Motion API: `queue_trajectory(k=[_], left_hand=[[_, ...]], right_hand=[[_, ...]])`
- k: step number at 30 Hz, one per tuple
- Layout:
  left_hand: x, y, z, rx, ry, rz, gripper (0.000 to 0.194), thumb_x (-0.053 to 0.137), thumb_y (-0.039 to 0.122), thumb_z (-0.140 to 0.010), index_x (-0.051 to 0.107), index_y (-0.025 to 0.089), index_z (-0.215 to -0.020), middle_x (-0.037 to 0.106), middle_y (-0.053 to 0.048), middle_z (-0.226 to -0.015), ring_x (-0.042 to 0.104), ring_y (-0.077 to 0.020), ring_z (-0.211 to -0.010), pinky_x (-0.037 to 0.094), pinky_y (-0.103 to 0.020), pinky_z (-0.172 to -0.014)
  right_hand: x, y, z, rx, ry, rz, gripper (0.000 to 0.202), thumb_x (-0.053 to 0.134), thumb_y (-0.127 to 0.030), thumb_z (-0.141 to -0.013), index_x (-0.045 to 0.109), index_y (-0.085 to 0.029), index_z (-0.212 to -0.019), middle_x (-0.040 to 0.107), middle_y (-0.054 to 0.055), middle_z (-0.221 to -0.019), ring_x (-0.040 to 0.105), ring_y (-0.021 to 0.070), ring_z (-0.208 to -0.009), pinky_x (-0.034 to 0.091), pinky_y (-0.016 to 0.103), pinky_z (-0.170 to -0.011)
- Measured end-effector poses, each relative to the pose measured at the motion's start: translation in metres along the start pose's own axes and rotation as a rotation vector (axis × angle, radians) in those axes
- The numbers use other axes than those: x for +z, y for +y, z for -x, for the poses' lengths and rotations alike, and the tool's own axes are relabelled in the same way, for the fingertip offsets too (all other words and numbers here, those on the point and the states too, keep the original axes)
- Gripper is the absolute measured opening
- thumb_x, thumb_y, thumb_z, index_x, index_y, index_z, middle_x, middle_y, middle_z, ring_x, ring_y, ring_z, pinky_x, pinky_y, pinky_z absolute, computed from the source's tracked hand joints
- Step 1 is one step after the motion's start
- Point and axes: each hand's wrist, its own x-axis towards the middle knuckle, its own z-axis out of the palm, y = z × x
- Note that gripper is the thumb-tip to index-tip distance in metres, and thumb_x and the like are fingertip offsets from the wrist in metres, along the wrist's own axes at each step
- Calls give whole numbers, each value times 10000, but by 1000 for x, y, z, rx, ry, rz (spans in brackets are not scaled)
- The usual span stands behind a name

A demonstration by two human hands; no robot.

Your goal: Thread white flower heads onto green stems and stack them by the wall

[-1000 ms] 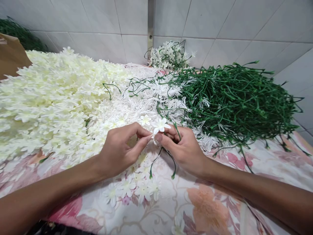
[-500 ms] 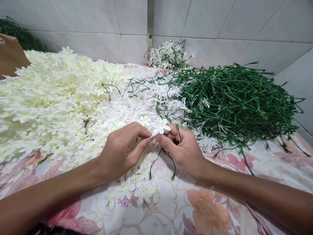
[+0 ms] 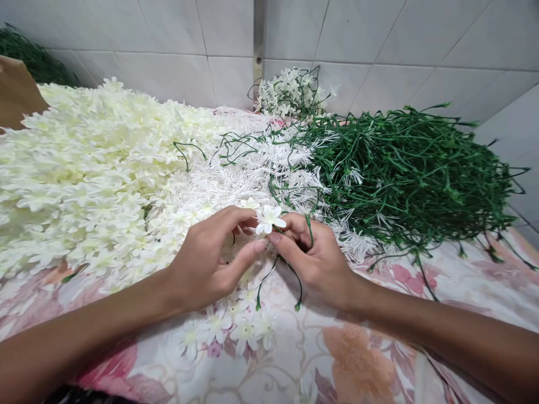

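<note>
Right at the centre, just in front of the white filaments [image 3: 227,174], we've got a single white flower [image 3: 268,219], petals spread, at the end of a green stem [image 3: 278,229]. And here's the right hand [image 3: 320,261], thumb and fingers pinched on that stem, just beside the bloom! Facing it, the left hand [image 3: 206,255] curls in, thumb and index finger parted, the petals at the gap; whether a fingertip touches them, we can't tell. Below the right hand we see thin green strands [image 3: 300,283] dangling over the patterned cloth [image 3: 286,365], with loose blossoms [image 3: 217,324] clustered nearer to us. Out left, we've a broad heap of white flowers [image 3: 96,168]; over right, a big tangle of green stems [image 3: 412,174]. And at the back, we spot a small flowered bunch [image 3: 290,92] near the tiled wall [image 3: 168,22].
</note>
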Motion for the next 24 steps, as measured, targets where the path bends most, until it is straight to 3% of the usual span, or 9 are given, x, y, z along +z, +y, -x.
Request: queue_trajectory(k=[6,12,20,24], left_hand=[[3,0,0,-65,-114,77,223,596,306,-882,582,136,-1025,618,-29,-846,566,-149,-750,444,-250,-676],[3,-3,-3,-136,-48,136,32,594,162,-844,594,169,-875,588,42,-678,500,-89,-567,394,-201,-550],[3,-8,-4,-319,-57,451,70,596,203,-836,634,161,-794,666,-15,-699,607,-130,-617,485,-226,-562],[1,-5,-7,-372,-12,551,58,629,177,-812,664,162,-769,703,-19,-719,639,-121,-632,513,-200,-568]], right_hand=[[1,-2,-2,-60,-15,-15,99,611,-182,-877,568,-181,-788,480,-58,-627,413,80,-557,316,227,-499],[0,-4,-2,-63,-8,55,96,568,-203,-895,604,-170,-813,535,-33,-656,455,91,-571,334,227,-502],[1,-2,-1,-20,27,39,136,555,-277,-923,569,-183,-825,470,-47,-631,389,95,-547,281,240,-473],[1,-1,1,35,24,-111,174,541,-336,-949,496,-221,-826,348,-81,-579,297,89,-490,226,248,-458]])
